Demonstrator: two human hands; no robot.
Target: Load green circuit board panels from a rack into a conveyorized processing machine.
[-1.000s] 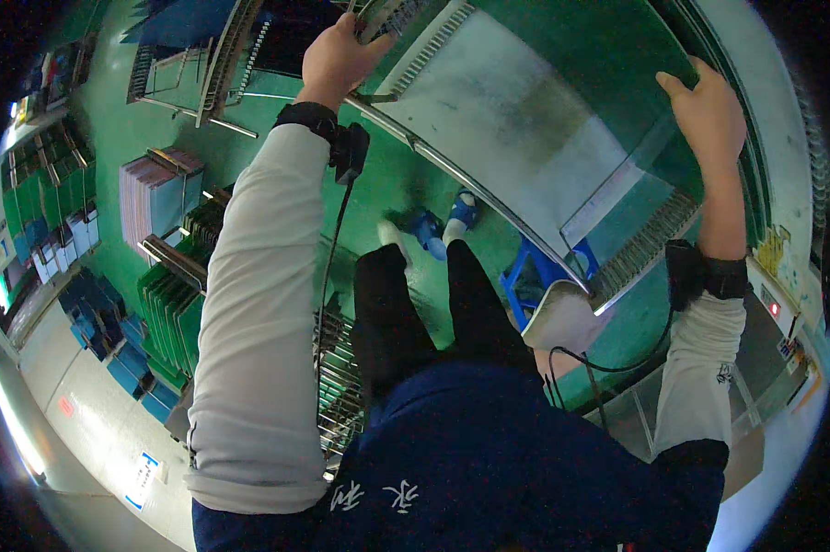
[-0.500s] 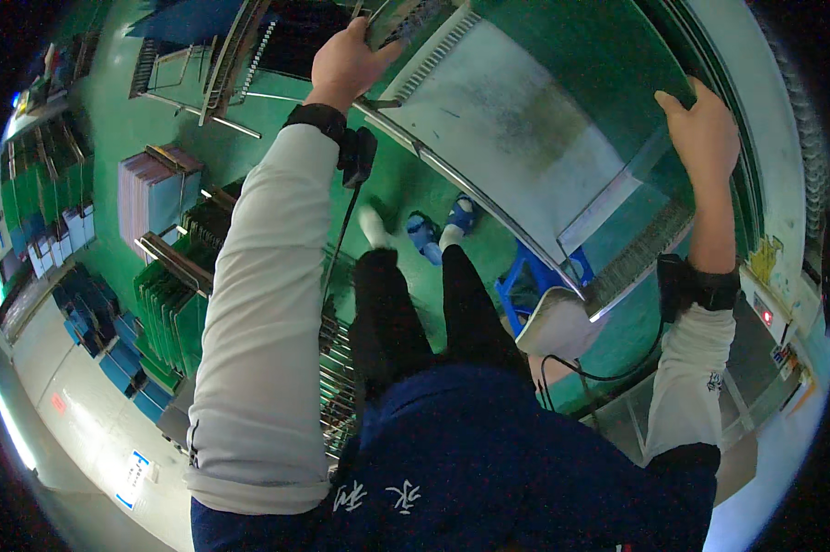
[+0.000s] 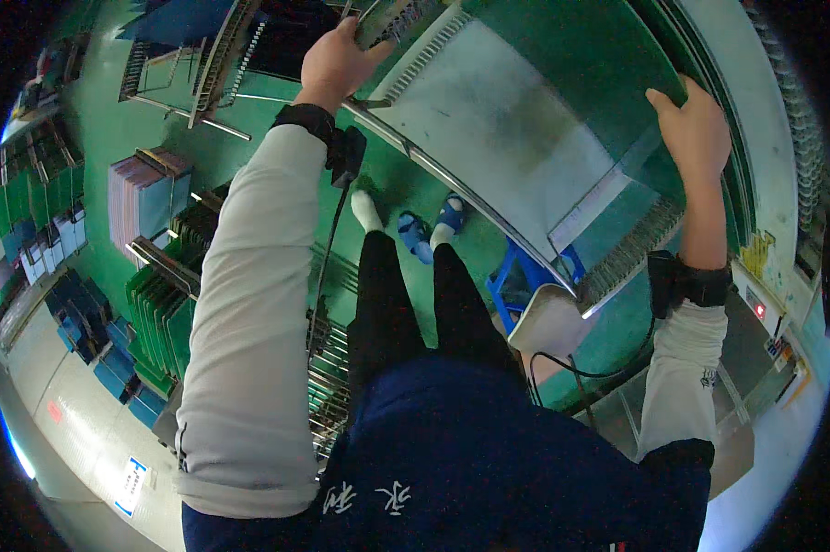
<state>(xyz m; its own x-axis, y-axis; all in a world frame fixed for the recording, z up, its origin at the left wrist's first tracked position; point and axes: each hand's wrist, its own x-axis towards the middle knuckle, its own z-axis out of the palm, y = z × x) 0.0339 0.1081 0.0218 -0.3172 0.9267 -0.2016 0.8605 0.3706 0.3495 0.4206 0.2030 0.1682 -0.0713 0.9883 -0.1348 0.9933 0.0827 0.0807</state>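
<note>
In the head view, your right grip (image 3: 696, 129) held the green panel (image 3: 604, 55) by its edge; it stretched leftward from there, at the rack (image 3: 461, 188). Your left grip (image 3: 335, 63) met the toothed rail (image 3: 404, 22); whether closed, I couldn't tell.

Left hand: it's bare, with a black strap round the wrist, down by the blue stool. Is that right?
Not the place: the head view shows the left hand up beside the toothed metal bar, well away from the blue stool. Bare, with a black strap round the wrist, is right.
</note>
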